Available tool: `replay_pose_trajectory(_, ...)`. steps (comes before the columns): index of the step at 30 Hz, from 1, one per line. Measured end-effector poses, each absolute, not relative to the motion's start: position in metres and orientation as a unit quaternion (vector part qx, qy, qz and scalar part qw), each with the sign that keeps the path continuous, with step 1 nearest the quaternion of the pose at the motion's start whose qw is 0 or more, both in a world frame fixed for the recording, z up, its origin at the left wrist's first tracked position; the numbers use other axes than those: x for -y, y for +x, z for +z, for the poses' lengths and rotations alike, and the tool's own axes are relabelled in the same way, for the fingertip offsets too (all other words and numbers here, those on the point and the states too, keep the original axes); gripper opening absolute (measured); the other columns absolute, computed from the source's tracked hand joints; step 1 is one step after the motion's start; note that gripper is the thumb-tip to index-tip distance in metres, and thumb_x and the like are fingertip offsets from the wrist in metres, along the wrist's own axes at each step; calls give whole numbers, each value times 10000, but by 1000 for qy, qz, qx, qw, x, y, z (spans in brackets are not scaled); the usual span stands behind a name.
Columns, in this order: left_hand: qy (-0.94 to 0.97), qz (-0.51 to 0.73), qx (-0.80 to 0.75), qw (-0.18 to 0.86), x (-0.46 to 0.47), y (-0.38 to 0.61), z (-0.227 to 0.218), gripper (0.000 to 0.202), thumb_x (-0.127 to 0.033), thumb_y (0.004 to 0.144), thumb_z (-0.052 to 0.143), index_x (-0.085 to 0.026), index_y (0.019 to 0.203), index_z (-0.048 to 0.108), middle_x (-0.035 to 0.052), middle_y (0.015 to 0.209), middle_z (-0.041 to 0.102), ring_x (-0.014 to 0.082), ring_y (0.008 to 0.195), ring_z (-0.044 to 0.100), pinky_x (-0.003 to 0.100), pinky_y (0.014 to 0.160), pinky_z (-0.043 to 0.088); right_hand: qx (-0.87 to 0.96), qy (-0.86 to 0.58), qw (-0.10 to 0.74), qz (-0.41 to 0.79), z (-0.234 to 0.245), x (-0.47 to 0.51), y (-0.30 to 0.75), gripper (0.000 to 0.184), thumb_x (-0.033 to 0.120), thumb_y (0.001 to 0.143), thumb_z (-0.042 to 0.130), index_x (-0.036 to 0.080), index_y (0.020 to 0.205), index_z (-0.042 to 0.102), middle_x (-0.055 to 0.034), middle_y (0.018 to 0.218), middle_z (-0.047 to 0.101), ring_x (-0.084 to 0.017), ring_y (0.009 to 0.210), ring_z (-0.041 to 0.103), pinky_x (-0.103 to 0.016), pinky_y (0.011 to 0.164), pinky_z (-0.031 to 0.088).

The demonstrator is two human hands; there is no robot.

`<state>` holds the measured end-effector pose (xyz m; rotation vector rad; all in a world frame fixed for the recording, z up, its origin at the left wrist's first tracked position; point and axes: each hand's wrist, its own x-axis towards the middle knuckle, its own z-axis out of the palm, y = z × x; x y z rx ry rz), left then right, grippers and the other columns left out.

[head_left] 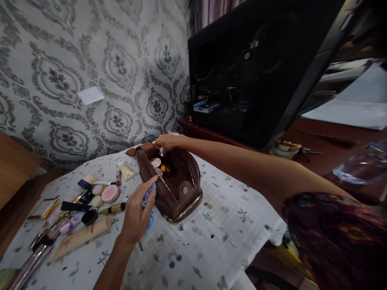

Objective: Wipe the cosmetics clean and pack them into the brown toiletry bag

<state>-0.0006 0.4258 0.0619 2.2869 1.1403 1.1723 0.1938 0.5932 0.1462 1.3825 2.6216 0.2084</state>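
A brown leather cosmetic bag point(178, 185) lies unzipped on a small table covered with a patterned white cloth point(211, 237). Pink and dark makeup items point(159, 165) show inside its mouth. My left hand point(137, 215) holds a blue cloth point(148, 209) against the bag's near rim. My right hand point(166, 141) grips the far end of the bag's opening, and something small and white shows under its fingers.
Several cosmetics lie left of the bag: a pink compact point(110, 193), a beige tube point(81, 237), brushes point(36, 249), a gold lipstick point(113, 208). A black open case point(256, 72) stands on a wooden desk point(317, 157) to the right. Patterned wallpaper is behind.
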Motion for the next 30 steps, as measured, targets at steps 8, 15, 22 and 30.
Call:
replay_pose_trajectory(8,798,405,-414,168,-425,-2,61,381,-362,1007,446,-226,1326,604,70,1380,628,213,1302,562,358,1089,453,-875,470,88,77,135,-600,177,389,194,799,727,154,1183,685,-140,1204,703,-296,1148,629,-443,972,448)
replay_pose_trajectory(15,803,407,-403,166,-425,-2,60,378,-351,1009,447,-228,1334,596,66,1373,633,202,1292,568,345,1094,443,-866,483,86,92,131,-601,176,375,199,828,699,155,1200,682,-156,1237,689,-318,1170,626,-491,995,439)
replay_pose_trajectory(22,801,409,-404,166,-425,-1,62,380,-354,1012,441,-220,1333,596,68,1378,629,192,1299,563,332,1102,432,-865,483,84,108,121,-605,176,397,213,839,677,173,1232,650,-152,1249,680,-315,1165,623,-527,1005,420)
replay_pose_trajectory(30,807,401,-404,158,-425,-1,64,402,-363,1010,440,-209,1354,583,80,1391,620,195,1303,563,344,1112,427,-867,482,65,107,127,-593,176,385,248,838,693,135,1204,660,-176,1234,680,-328,1195,592,-487,1012,379)
